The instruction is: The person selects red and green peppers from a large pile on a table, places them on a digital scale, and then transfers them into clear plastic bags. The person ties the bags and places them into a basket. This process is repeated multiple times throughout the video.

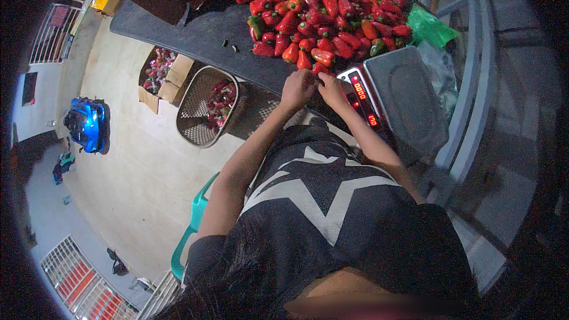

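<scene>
My left hand (299,88) and my right hand (332,90) are close together at the near edge of the dark table (172,38). Their fingers are curled in, and whatever they hold is hidden or too small to name. Just beyond them spreads a large heap of red peppers (326,9), a few of them tinged green or orange. One red pepper (320,67) lies right by my fingertips. Beside my right hand is a digital scale, with a lit red display (363,96) and a grey weighing plate (406,95) that bears nothing.
A green plastic bag (431,26) and a clear bag lie beyond the scale. Left of the table, a mesh basket (185,112) and a cardboard box (178,71) hold red items. A teal chair (197,207) stands by my left arm; a blue toy vehicle (89,124) is on the floor.
</scene>
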Available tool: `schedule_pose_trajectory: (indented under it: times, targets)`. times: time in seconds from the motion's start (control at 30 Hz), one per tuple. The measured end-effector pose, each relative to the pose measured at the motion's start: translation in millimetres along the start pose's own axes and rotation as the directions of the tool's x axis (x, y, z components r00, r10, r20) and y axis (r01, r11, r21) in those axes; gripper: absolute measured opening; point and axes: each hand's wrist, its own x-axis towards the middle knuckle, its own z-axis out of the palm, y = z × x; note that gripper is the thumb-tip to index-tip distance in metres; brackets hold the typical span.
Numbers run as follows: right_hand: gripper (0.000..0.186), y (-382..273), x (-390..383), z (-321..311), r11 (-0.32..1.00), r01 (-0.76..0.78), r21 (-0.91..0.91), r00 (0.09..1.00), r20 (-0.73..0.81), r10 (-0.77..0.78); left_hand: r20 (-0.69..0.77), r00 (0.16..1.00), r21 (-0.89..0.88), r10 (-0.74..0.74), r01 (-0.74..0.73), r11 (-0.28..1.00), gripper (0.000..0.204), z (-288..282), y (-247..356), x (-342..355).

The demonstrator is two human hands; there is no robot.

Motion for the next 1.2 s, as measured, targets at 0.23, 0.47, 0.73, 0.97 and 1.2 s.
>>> schedule_pose_trajectory:
  times: [0.23, 0.47, 0.73, 0.97, 1.2]
  targets:
    - [0.009, -59, 5, -23, 0.987, 0.033, 0.154, 0.999, -0.004, -0.033, -0.140, 0.989, 0.093, 0.043, -0.030, 0.995, 0.027, -13, 11, -19]
    - [0.014, -109, 11, -38, 0.988, 0.143, 0.063, 0.976, -0.175, -0.130, -0.101, 0.991, 0.088, 0.087, -0.078, 0.993, 0.026, -58, 23, -20]
    - [0.013, -125, 17, -19, 0.975, 0.210, 0.080, 0.977, -0.067, -0.205, -0.132, 0.990, -0.117, -0.048, 0.032, 0.993, 0.025, -82, 15, -42]
    - [0.015, -128, 50, 15, 0.981, 0.170, 0.095, 0.950, 0.248, -0.188, -0.195, 0.951, 0.050, -0.242, 0.256, 0.965, 0.024, -98, -60, -106]
    - [0.018, -103, 32, -7, 0.995, -0.036, 0.088, 0.951, 0.310, 0.007, -0.397, 0.722, -0.029, -0.567, 0.607, 0.794, 0.021, -132, -182, -179]
